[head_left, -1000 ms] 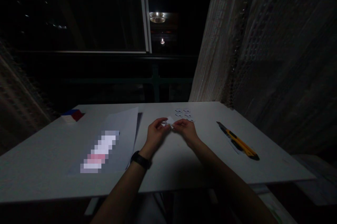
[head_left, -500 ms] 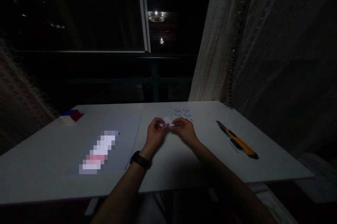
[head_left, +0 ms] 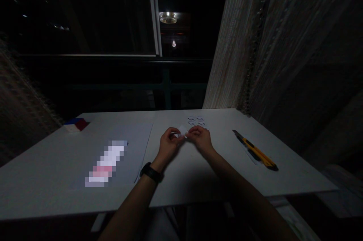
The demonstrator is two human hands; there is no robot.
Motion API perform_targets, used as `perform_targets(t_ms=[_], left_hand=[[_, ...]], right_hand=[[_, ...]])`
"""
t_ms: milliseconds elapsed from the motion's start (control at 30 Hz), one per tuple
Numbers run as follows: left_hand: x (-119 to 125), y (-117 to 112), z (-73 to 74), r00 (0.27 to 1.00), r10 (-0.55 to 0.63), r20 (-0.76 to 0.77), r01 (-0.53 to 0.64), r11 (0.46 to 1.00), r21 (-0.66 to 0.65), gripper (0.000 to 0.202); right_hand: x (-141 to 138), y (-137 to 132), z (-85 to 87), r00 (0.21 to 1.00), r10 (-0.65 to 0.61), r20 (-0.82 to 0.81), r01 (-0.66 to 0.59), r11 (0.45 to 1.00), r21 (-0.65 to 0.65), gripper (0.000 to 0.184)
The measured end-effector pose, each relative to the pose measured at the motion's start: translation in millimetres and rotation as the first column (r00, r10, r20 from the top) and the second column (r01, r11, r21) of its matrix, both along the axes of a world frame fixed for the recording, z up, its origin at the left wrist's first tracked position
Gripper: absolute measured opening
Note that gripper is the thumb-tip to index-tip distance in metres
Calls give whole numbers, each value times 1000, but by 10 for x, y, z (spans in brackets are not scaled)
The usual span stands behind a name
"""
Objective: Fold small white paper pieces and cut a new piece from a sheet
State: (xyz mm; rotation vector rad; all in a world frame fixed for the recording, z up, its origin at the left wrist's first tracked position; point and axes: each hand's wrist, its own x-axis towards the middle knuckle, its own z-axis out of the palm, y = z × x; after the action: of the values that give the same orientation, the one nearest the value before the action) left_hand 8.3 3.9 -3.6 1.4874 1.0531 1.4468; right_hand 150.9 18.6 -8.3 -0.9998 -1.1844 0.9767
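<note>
White paper piece (head_left: 183, 131), small, pinched at the fingertips of both hands: left hand (head_left: 170, 142) grasps its left side, right hand (head_left: 200, 139) its right. Piece lies between the hands, on the far side of the palms, just over the table (head_left: 184, 188); neither hand is nearer, since both seem to touch it. Long axis not readable (fingers cover the edges, light is poor). Dark wristband (head_left: 151, 172) on the left wrist. Just beyond the right hand, marked paper bits (head_left: 196, 121) sit in rows, partly hidden by its fingers. Farther right, yellow cutter (head_left: 258, 153), blade end pointing far and left. Left of the hands, large pale sheet (head_left: 138, 139), a pixelated patch over part of it. Far left, blue, red and white block (head_left: 75, 125).
</note>
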Motion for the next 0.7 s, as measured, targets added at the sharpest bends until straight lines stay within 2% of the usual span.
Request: perform_targets(t_ms=[167, 567, 700], left_hand=[[15, -17, 26, 999, -25, 46, 27, 999, -47, 33], [13, -7, -6, 999, 30, 11, -30, 1000, -2, 28], [31, 15, -32, 993, 82, 88, -81, 997, -6, 50]], right_hand=[[8, 15, -7, 999, 23, -47, -24, 999, -31, 32], [-10, 5, -19, 998, 36, -44, -37, 999, -24, 33], [-4, 8, -20, 999, 8, -53, -10, 1000, -29, 31]])
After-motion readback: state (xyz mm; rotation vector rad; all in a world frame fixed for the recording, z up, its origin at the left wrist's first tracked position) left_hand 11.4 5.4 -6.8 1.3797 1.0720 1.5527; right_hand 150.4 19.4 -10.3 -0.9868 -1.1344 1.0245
